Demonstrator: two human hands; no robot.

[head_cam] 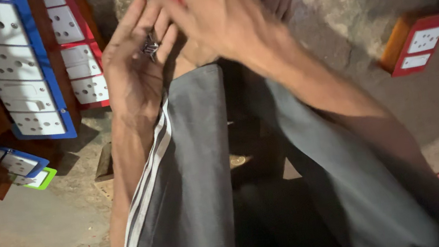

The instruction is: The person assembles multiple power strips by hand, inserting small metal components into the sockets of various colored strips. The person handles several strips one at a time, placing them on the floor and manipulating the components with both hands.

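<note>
Small metal screws, dark, clustered, lying in cupped left palm

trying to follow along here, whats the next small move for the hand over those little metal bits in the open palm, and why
Probably pinch one piece: the left hand lies palm up, cupping small metal pieces, and the right hand hovers just beside them, blurred.
</note>
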